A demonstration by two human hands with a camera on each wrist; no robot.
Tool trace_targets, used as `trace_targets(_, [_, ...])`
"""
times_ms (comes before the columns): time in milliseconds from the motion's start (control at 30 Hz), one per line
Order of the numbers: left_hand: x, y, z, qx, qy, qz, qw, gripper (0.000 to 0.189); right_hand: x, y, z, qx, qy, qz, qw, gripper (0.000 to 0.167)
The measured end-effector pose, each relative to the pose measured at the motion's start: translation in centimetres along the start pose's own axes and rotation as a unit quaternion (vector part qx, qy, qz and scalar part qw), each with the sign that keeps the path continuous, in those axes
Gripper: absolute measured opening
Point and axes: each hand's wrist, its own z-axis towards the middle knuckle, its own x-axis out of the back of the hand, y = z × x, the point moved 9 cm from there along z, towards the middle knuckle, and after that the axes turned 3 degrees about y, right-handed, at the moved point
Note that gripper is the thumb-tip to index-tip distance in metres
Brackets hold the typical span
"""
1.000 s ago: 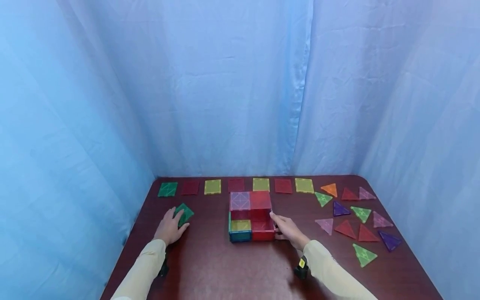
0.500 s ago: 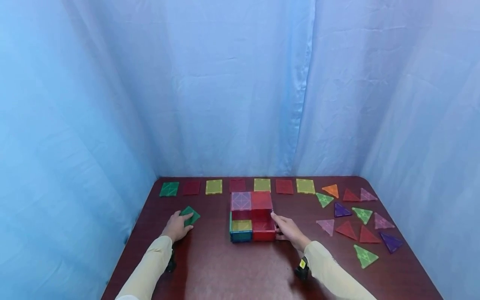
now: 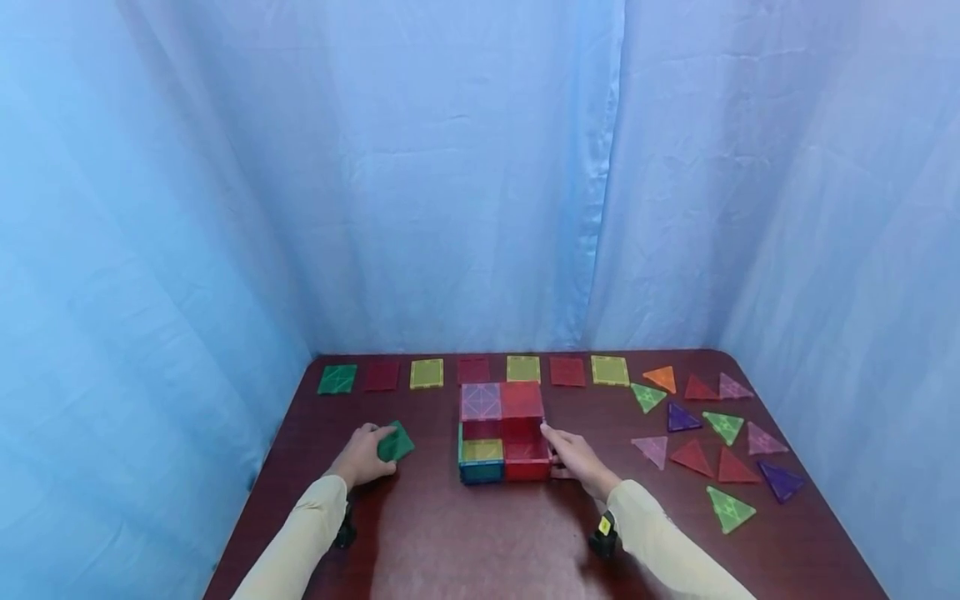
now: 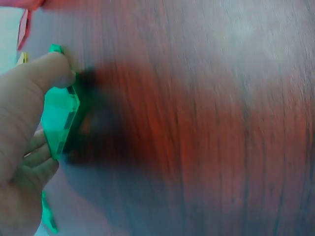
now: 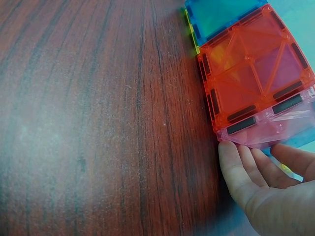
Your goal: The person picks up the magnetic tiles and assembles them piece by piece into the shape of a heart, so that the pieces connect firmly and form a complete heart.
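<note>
My left hand (image 3: 363,457) pinches a translucent green square magnetic tile (image 3: 395,442) between thumb and fingers, left of the block structure. Seen from the left wrist, the green tile (image 4: 61,115) stands tilted over the wood, a shadow beneath it. A box-like structure of magnetic tiles (image 3: 501,465) sits mid-table, with red and blue-green front walls and a raised, covered rear part. Against its right side rests my right hand (image 3: 573,457). In the right wrist view, extended fingertips (image 5: 228,147) touch a pink tile (image 5: 275,125) beside the red wall (image 5: 253,64).
Along the far edge of the dark wooden table (image 3: 450,550) lies a row of square tiles, among them a green one (image 3: 337,379) and a yellow one (image 3: 610,371). Several loose triangle tiles (image 3: 693,458) spread over the right side. Blue curtains (image 3: 450,183) hang behind.
The left hand has moved right with the green tile, bringing it nearer the structure and tilting it. The right hand has stayed at the structure's right side.
</note>
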Motion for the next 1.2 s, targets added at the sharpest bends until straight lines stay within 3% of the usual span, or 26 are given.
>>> trace_targets(133, [0.6, 2.5, 0.5, -0.034, 0.011, -0.023, 0.9991, 0.066, 0.1, -0.2, 0.2, 0.001, -0.001, -0.002, 1.0, 0.064])
trace_targets(300, [2.3, 7.1, 1.2, -0.083, 0.021, -0.029, 0.9959, 0.064, 0.3, -0.4, 0.2, 0.001, 0.007, -0.002, 1.0, 0.065])
trace_targets(500, [3.3, 12.5, 0.9, -0.149, -0.002, -0.014, 0.9887, 0.063, 0.1, -0.3, 0.1, 0.0, 0.006, -0.002, 1.0, 0.065])
trace_targets(633, [3.2, 15.1, 0.5, -0.193, -0.027, -0.006, 0.9808, 0.064, 0.1, -0.2, 0.2, -0.001, 0.007, -0.001, 1.0, 0.065])
trace_targets(867, [2.4, 17.5, -0.1, -0.225, -0.062, 0.013, 0.9723, 0.064, 0.1, 0.0, 0.2, -0.005, 0.01, -0.001, 0.9999, 0.064])
trace_targets(1200, [0.2, 18.9, -0.3, -0.236, -0.088, 0.06, 0.9659, 0.063, 0.0, 0.3, 0.1, -0.005, 0.005, 0.001, 1.0, 0.063])
